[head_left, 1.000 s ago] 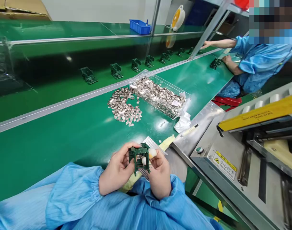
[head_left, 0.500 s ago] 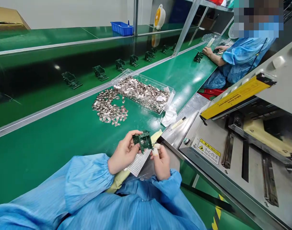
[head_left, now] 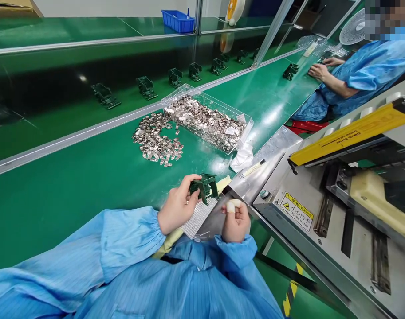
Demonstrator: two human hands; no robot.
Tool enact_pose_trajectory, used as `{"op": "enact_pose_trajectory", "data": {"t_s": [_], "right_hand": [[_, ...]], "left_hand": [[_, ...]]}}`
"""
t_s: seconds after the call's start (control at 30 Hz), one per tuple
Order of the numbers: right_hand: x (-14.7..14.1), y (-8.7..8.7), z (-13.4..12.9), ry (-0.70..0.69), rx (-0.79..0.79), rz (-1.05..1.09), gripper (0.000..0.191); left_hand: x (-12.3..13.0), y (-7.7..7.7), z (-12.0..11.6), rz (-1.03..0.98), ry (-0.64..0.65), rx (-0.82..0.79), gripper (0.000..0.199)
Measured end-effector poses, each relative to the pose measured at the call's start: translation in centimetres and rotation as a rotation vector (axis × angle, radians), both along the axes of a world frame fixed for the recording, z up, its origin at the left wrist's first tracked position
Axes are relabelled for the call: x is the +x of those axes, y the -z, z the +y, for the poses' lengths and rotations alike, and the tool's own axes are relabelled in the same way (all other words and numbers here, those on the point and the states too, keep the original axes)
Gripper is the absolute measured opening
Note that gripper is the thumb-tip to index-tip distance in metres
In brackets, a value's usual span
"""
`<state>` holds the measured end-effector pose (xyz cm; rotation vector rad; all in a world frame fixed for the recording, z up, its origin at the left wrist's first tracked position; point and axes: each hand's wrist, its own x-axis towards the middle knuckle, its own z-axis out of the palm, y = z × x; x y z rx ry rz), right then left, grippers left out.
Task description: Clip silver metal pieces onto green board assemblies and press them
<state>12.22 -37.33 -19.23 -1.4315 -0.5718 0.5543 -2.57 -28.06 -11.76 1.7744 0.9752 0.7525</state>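
- Holding the dark green frame point(head_left: 205, 188) is the left hand point(head_left: 178, 206); its thumb and fingers press on the left side of the piece.
- The frame is in the air before the person's body, slightly tilted, above the near edge of the green worktop point(head_left: 72, 186).
- The right hand point(head_left: 236, 223) is just beside the frame, but apart from it. Its fingers are curled narrow, and white covers are on two fingertips. I cannot tell if some small thing is between them.
- Under the frame lies a silvery sheet point(head_left: 197, 221) with a grid pattern, and near it a yellow cloth point(head_left: 168, 243).
- Farther on the worktop is a loose pile of small metal pieces point(head_left: 149, 141), and just beside it a transparent tray point(head_left: 245, 135), which contains many similar pieces.
- Near the tray's corner are a crumpled white cloth point(head_left: 242, 158) and a slim pen-like tool point(head_left: 252, 169).
- On the right stands a grey machine point(head_left: 335, 210) with a yellow bar point(head_left: 351, 133) and a warning label point(head_left: 297, 211).
- Behind the metal rail point(head_left: 89, 129), several similar green frames point(head_left: 145, 87) stand in a row.
- At the far right, a co-worker point(head_left: 382, 66) in blue clothes sits at the same worktop.
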Motion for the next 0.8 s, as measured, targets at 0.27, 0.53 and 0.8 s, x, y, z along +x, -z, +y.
{"op": "enact_pose_trajectory", "data": {"t_s": [0.27,0.53,0.8], "right_hand": [[-3.2,-1.3,-1.4,-0.234,-0.043,0.112,0.026],[-3.9,-1.1,-1.3,-0.322,-0.064,0.298,0.038],[-4.4,-0.3,-1.5,-0.365,-0.096,0.155,0.04]], "left_hand": [[-0.1,-0.3,0.0,-0.002,-0.008,0.024,0.034],[-0.1,-0.5,0.1,-0.023,0.005,-0.015,0.036],[-0.2,-0.3,0.2,-0.027,0.013,-0.036,0.036]]}}
